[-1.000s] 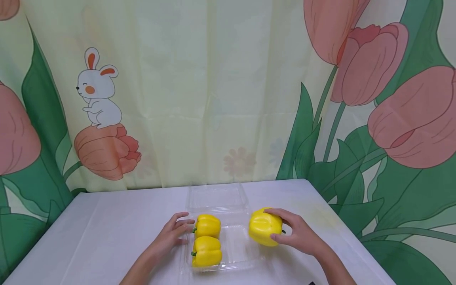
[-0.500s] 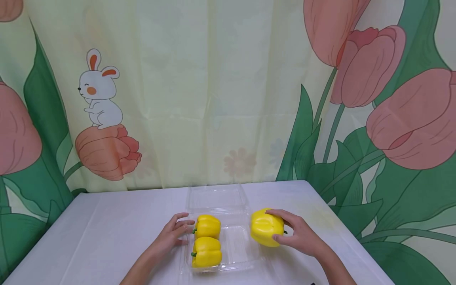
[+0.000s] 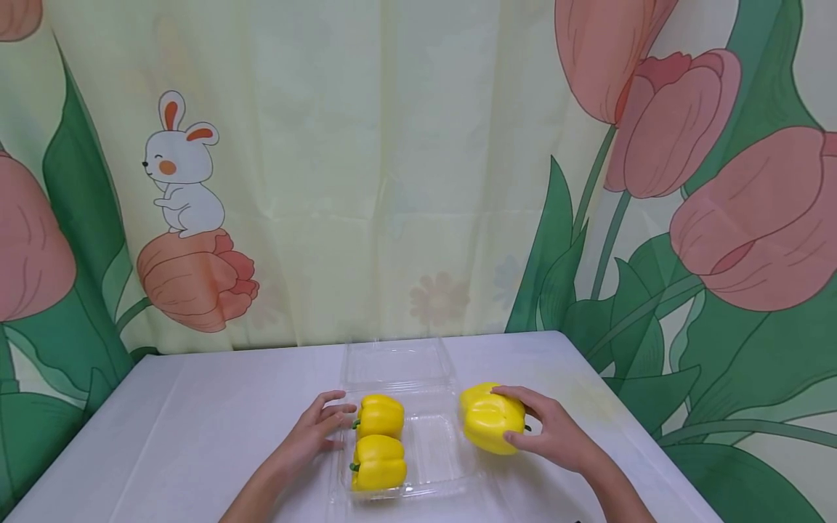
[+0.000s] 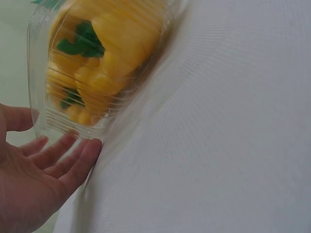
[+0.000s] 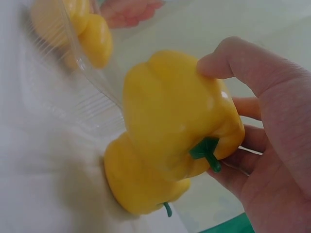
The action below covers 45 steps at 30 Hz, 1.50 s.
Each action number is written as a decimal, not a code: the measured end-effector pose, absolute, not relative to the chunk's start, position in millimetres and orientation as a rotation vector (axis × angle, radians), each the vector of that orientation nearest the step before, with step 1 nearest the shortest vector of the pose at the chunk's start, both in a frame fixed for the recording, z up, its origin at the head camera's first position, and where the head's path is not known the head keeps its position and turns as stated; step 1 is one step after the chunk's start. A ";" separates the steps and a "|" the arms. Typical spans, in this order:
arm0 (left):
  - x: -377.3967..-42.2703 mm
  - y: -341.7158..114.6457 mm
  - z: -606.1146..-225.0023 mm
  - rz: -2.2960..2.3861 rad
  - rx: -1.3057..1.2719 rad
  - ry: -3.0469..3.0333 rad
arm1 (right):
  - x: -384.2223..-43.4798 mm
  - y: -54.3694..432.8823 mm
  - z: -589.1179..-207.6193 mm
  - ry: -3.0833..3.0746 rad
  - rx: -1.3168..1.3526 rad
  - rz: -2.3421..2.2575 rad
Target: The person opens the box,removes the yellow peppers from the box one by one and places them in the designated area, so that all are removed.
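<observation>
Its fingers loosely spread, the left hand (image 3: 320, 425) merely touched the left wall of a clear, rectangular, hinged plastic container (image 3: 434, 450), open on the white cloth-covered table (image 3: 229, 414), with two glossy, green-stemmed yellow bell peppers (image 3: 379, 465) side by side in its left part. Just right of it, a third yellow bell pepper (image 5: 136, 182) lay partly hidden behind a fourth yellow bell pepper (image 3: 495, 421), which the right hand (image 3: 549, 428) held, thumb and fingers curved partway closed around its stem end
</observation>
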<state>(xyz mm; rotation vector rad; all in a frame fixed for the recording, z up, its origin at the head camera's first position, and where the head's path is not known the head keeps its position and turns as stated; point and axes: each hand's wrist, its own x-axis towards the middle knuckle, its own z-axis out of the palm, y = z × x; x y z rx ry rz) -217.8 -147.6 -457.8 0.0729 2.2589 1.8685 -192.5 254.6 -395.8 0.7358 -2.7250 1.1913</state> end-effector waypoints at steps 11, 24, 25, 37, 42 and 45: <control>-218.5 -147.9 -459.0 1.874 0.065 2.257 | -193.3 259.5 -398.2 -2.740 0.725 1.183; -218.7 -147.3 -458.6 1.866 0.046 2.269 | -192.3 263.8 -398.8 -2.777 0.695 1.202; -218.6 -147.3 -458.4 1.866 0.049 2.269 | -192.3 264.1 -399.1 -2.775 0.700 1.200; -217.8 -147.7 -456.9 1.868 0.064 2.262 | -191.9 268.1 -402.7 -2.749 0.736 1.192; -218.3 -147.3 -456.8 1.857 0.053 2.266 | -191.2 270.5 -403.0 -2.750 0.739 1.180; -218.8 -147.1 -457.2 1.857 0.050 2.267 | -190.4 272.3 -402.5 -2.758 0.723 1.167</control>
